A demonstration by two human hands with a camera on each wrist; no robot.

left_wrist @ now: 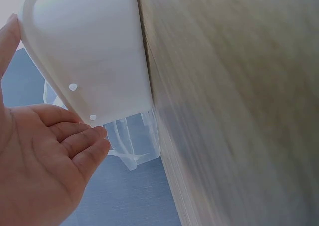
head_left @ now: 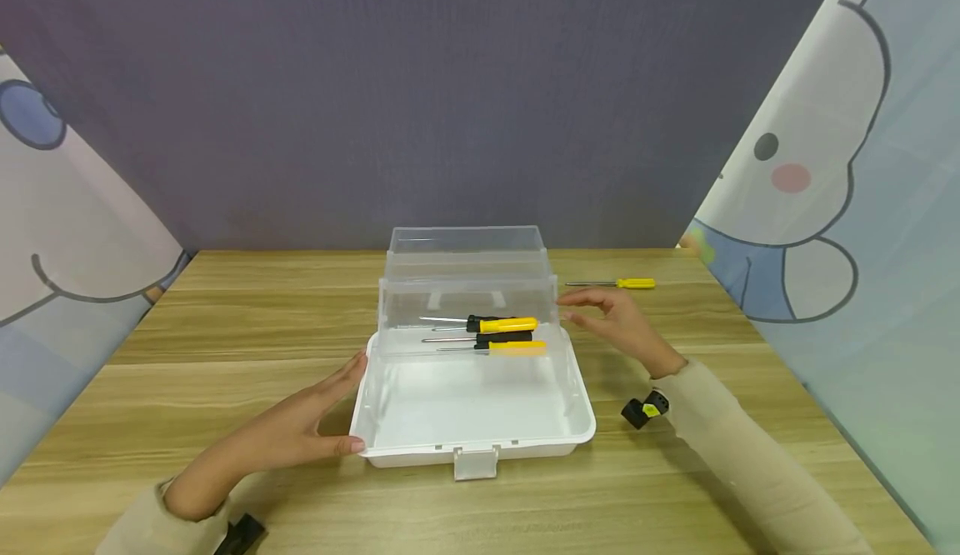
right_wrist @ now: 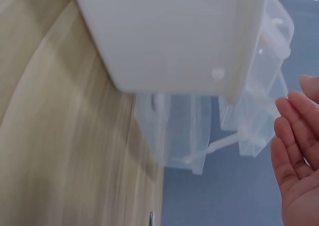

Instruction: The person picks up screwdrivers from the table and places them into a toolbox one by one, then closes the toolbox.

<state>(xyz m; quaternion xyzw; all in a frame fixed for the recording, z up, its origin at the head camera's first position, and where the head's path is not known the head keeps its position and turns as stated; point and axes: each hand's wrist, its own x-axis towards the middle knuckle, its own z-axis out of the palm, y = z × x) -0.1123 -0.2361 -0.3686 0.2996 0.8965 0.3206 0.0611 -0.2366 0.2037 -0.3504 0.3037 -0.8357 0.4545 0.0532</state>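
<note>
A white plastic toolbox [head_left: 472,409] stands with its clear tiered trays [head_left: 465,267] raised at the back. Several screwdrivers lie at the trays, among them a yellow-handled screwdriver [head_left: 510,324] and a black-handled screwdriver [head_left: 510,337]. My left hand [head_left: 300,426] rests along the toolbox's left side, thumb at the front corner and fingers farther back. The left wrist view shows this hand [left_wrist: 45,156] with its fingers extended against the wall. Beside the trays' right edge is my right hand [head_left: 618,326], holding nothing. Its fingers [right_wrist: 294,124] are gently bent in the right wrist view.
Behind my right hand, another yellow-handled screwdriver [head_left: 633,284] lies on the wooden table [head_left: 225,322]. A clear latch [head_left: 476,463] hangs at the toolbox's front. A dark panel [head_left: 465,105] rises along the table's back edge, with printed curtains [head_left: 795,230] at the sides.
</note>
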